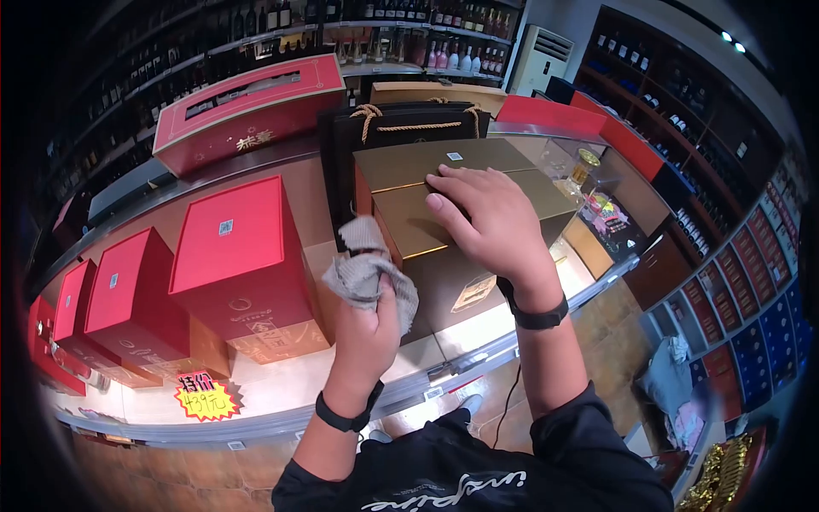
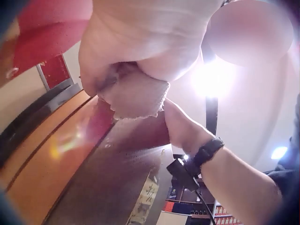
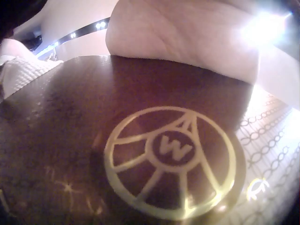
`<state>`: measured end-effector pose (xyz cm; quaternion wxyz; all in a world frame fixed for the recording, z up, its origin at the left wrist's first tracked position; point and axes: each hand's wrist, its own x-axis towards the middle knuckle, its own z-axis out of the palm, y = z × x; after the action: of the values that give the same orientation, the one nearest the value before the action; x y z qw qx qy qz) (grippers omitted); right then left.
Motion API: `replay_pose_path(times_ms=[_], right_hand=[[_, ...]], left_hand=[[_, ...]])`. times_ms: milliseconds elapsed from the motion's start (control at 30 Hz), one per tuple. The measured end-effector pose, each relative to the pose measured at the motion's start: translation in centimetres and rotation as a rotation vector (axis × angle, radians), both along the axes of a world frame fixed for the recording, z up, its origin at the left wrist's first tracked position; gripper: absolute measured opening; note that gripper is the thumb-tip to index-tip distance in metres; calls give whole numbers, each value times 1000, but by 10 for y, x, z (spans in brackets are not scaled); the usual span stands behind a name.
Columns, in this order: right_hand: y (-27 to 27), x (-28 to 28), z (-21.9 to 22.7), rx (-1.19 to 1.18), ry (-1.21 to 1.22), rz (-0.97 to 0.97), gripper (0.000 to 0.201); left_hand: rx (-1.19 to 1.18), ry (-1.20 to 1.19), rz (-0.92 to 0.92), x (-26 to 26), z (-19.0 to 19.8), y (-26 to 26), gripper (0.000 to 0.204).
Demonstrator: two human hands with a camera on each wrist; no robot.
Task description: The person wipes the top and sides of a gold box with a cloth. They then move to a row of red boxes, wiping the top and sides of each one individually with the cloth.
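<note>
A large dark gold-brown box [image 1: 503,183] stands on the counter, its front showing a round gold emblem [image 3: 171,154] in the right wrist view. My right hand [image 1: 495,218] lies on the box's top with fingers extended. At the box's left front corner, my left hand [image 1: 371,328] grips a crumpled grey cloth [image 1: 367,273], thumb over it. In the left wrist view the cloth [image 2: 136,93] hangs from the curled hand [image 2: 140,37], beside the box's orange side [image 2: 61,145].
Red boxes [image 1: 230,247] stand in a row to the left, with a yellow price tag [image 1: 207,398] before them. Behind the brown box is a black bag [image 1: 418,126] with rope handles. A glass bottle [image 1: 580,175] stands to its right. Bottle shelves line the back.
</note>
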<state>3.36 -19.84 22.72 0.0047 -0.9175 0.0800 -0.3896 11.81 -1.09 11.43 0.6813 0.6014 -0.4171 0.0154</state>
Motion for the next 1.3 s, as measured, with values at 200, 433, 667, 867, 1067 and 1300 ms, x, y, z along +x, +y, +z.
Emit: replay_pose_path(times_ms=[200, 433, 667, 867, 1067, 1300], right_hand=[[5, -5, 3, 18, 8, -23, 41], [-1, -6, -2, 27, -49, -5, 46], [-1, -22, -12, 27, -166, 197, 30], [101, -70, -86, 555, -128, 747, 70], [90, -79, -116, 657, -71, 817, 76], [4, -119, -97, 534, -498, 423, 65]], left_hand=[[403, 28, 97, -10, -31, 18, 29], [791, 178, 49, 9, -56, 44, 49], [460, 437, -84, -10, -12, 62, 40], [149, 694, -139, -46, 22, 63, 40], [350, 564, -212, -59, 32, 45, 47], [126, -205, -137, -58, 58, 19, 44]])
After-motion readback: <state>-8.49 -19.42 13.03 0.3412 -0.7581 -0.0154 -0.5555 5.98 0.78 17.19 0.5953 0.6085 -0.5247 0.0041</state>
